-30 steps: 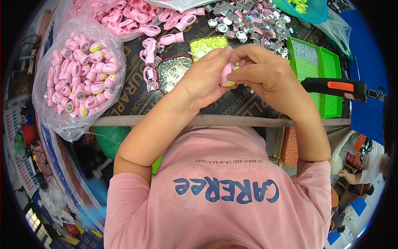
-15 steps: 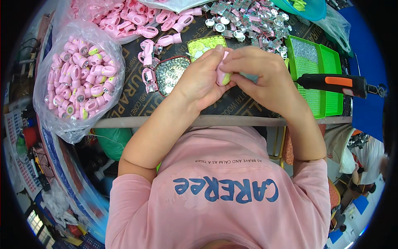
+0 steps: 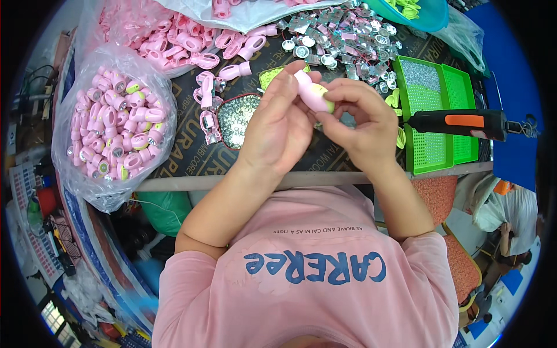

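Note:
A small pink toy-like flashlight (image 3: 314, 95) with a yellow-green piece on its side is held between both hands above the table's near part. My left hand (image 3: 277, 124) is turned palm up, its thumb and fingers closed about the flashlight's narrower pink end. On the right, my right hand (image 3: 364, 119) pinches the yellow-green end between thumb and fingers. The flashlight slants, pink end toward the upper left. Just beyond the hands lies a yellow-green tray of small parts (image 3: 272, 76), partly hidden. A dark-rimmed bowl of small silvery pieces (image 3: 237, 119) sits left of my left wrist.
A clear bag (image 3: 165, 136) of pink flashlights stands at left. Pink shells (image 3: 185, 40) and silvery circuit assemblies (image 3: 348, 37) are heaped at the back. To the right, a black-and-orange tool (image 3: 458, 122) lies across green trays (image 3: 426, 165), with yellow-green pieces (image 3: 396, 98) beside them.
The flashlight has tipped from nearly upright to a slant, and more of it shows. My right hand has shifted lower, its fingers now at the yellow-green end. The view has moved slightly.

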`<action>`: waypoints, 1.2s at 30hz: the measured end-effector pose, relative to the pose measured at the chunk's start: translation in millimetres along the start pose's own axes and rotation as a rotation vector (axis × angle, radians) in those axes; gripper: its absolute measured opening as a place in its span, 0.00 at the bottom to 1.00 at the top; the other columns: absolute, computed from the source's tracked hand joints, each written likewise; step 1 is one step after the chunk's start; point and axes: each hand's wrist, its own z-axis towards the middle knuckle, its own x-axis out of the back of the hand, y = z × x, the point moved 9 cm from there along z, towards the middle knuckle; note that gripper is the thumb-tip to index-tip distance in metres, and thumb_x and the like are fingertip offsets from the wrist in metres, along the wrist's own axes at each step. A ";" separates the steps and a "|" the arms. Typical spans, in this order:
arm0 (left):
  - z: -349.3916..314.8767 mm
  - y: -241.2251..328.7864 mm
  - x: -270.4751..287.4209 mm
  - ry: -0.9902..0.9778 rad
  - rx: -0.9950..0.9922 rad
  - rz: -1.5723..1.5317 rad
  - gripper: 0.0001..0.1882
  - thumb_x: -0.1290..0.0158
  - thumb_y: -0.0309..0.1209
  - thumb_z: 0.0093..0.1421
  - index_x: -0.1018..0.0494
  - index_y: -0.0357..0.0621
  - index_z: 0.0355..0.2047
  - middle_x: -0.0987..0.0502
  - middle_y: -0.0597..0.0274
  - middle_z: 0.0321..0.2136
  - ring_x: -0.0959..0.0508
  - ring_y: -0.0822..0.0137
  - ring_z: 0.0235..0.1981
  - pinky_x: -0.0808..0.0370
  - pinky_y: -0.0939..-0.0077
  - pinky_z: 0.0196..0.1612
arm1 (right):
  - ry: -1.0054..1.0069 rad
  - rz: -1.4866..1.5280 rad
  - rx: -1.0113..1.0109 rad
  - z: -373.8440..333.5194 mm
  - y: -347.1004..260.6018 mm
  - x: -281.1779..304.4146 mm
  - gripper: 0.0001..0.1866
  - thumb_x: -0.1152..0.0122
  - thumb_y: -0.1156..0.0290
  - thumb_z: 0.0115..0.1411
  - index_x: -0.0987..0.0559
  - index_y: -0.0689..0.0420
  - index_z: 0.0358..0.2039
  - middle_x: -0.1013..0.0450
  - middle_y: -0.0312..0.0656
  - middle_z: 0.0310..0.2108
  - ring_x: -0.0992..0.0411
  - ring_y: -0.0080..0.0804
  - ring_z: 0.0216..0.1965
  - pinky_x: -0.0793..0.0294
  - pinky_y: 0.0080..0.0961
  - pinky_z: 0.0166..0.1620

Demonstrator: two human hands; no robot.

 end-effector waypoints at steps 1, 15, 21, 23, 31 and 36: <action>-0.2 5.7 -1.9 -0.027 -0.026 0.136 0.20 0.50 0.38 0.74 0.36 0.45 0.62 0.26 0.54 0.55 0.25 0.59 0.55 0.31 0.58 0.63 | -0.013 0.147 -0.044 0.2 4.7 3.5 0.16 0.28 0.84 0.52 0.17 0.61 0.43 0.21 0.42 0.47 0.23 0.22 0.41 0.23 0.18 0.39; -18.9 35.0 -16.8 -0.320 -0.253 0.870 0.28 0.41 0.10 0.58 0.34 0.33 0.59 0.22 0.41 0.56 0.20 0.54 0.56 0.19 0.67 0.55 | 0.116 -0.793 0.582 -24.6 -117.8 65.6 0.13 0.30 0.80 0.52 0.17 0.59 0.40 0.24 0.45 0.42 0.24 0.45 0.41 0.23 0.33 0.44; -11.1 -1.5 -17.4 -0.299 -0.021 0.756 0.27 0.41 0.09 0.57 0.31 0.33 0.58 0.22 0.41 0.56 0.20 0.54 0.56 0.19 0.67 0.57 | 0.586 -0.065 0.346 -35.5 -64.9 197.0 0.34 0.34 0.75 0.55 0.34 0.65 0.62 0.31 0.47 0.55 0.27 0.37 0.53 0.23 0.35 0.54; -10.0 -25.8 -20.5 -0.299 -0.007 0.868 0.25 0.40 0.11 0.57 0.28 0.35 0.56 0.20 0.49 0.54 0.19 0.60 0.55 0.20 0.70 0.56 | 0.269 0.284 0.108 -7.1 -12.4 171.5 0.24 0.37 0.72 0.60 0.27 0.63 0.56 0.25 0.43 0.42 0.25 0.35 0.44 0.25 0.30 0.49; -12.2 -77.2 -53.8 -0.552 -0.491 1.513 0.22 0.34 0.21 0.53 0.21 0.44 0.50 0.16 0.60 0.42 0.18 0.56 0.39 0.21 0.66 0.43 | 0.427 0.301 0.291 -4.6 -46.1 205.8 0.10 0.32 0.79 0.57 0.24 0.62 0.37 0.25 0.42 0.26 0.26 0.30 0.23 0.24 0.28 0.30; -10.5 -97.2 -52.9 -0.581 -0.509 1.588 0.23 0.35 0.20 0.52 0.22 0.43 0.50 0.16 0.56 0.42 0.18 0.54 0.40 0.21 0.63 0.44 | 0.488 0.006 0.104 4.0 -9.2 213.3 0.11 0.35 0.85 0.58 0.26 0.59 0.37 0.25 0.44 0.26 0.26 0.33 0.22 0.23 0.32 0.29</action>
